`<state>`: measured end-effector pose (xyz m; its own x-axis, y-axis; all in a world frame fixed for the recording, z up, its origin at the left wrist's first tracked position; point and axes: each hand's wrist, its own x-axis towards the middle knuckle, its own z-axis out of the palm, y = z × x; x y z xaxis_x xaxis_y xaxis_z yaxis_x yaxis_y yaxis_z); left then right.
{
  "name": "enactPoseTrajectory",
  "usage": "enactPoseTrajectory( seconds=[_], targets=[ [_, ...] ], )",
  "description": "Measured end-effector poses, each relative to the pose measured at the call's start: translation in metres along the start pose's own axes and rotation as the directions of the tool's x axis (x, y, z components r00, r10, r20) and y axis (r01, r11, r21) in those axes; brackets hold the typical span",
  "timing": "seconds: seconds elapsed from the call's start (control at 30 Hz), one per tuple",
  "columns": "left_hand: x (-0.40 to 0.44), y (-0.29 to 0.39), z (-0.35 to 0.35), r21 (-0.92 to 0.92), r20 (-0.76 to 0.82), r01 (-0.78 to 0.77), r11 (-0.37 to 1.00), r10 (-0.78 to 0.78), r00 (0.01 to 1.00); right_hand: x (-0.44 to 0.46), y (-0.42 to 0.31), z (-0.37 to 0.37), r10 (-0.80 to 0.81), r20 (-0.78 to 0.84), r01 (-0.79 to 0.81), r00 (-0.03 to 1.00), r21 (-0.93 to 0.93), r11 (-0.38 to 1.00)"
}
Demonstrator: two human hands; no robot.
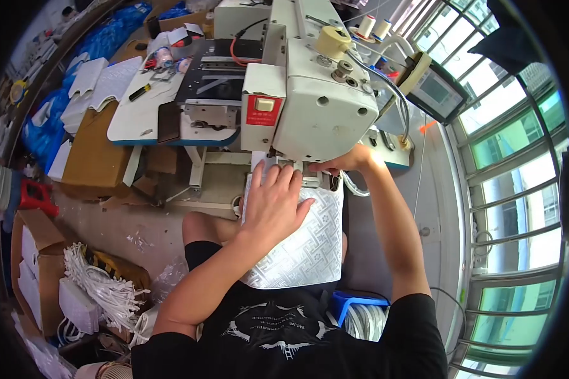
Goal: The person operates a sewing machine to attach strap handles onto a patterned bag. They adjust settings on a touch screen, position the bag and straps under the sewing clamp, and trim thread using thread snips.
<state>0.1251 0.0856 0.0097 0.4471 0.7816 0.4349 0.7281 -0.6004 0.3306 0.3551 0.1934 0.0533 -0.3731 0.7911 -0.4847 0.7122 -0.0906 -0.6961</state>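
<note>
A silvery patterned sheet (300, 252) hangs from the working area of a white sewing machine (319, 114) down over the person's lap. My left hand (275, 205) lies flat on the upper part of this sheet, fingers spread and pointing toward the machine. Under the right side of the machine head, my right hand (348, 161) reaches in at the sheet's upper right corner, beside a white cord (355, 186). The machine head and the small parts there hide most of its fingertips, so whether they hold anything cannot be seen.
Left of the machine, a white worktop (129, 120) bears tools and stacked white pieces. A cardboard box (38, 271) and a bundle of white cords (101, 287) stand at lower left. A blue bin (344, 300) sits by the right thigh. A screen (436, 91) is at upper right.
</note>
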Motion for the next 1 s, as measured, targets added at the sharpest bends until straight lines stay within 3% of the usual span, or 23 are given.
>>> enactPoseTrajectory(
  seconds=[0.23,0.53,0.6,0.67,0.73,0.9,1.0],
  targets=[
    [-0.001,-0.002,-0.002,0.032,0.015,-0.009,0.999,0.008,1.0,-0.005,-0.005,0.008,-0.035,-0.071,0.041,0.997,0.081,0.996],
    [0.001,-0.006,-0.009,-0.008,0.044,-0.009,1.0,0.009,0.999,0.005,0.005,0.007,-0.081,-0.055,0.084,0.995,0.051,0.995],
    [0.003,-0.009,-0.015,-0.007,0.051,0.001,1.0,-0.001,0.999,0.02,0.017,0.006,-0.15,-0.045,0.145,0.988,-0.099,0.985],
    [0.002,-0.014,-0.017,-0.006,0.075,-0.014,1.0,0.014,0.997,0.034,0.023,0.004,-0.093,-0.049,0.087,0.995,-0.104,0.991],
    [0.005,-0.021,-0.017,-0.116,0.1,0.004,0.993,0.008,0.995,0.045,0.028,-0.002,-0.007,-0.029,0.002,1.0,-0.168,0.986],
    [0.011,-0.039,-0.023,-0.272,0.166,0.061,0.96,-0.015,0.986,0.05,0.032,-0.009,-0.043,-0.032,0.041,0.999,-0.037,0.998],
    [0.007,-0.041,-0.018,-0.281,0.15,0.022,0.96,0.022,0.988,0.036,0.024,-0.015,-0.043,-0.048,0.035,0.998,-0.153,0.988]
  ],
)
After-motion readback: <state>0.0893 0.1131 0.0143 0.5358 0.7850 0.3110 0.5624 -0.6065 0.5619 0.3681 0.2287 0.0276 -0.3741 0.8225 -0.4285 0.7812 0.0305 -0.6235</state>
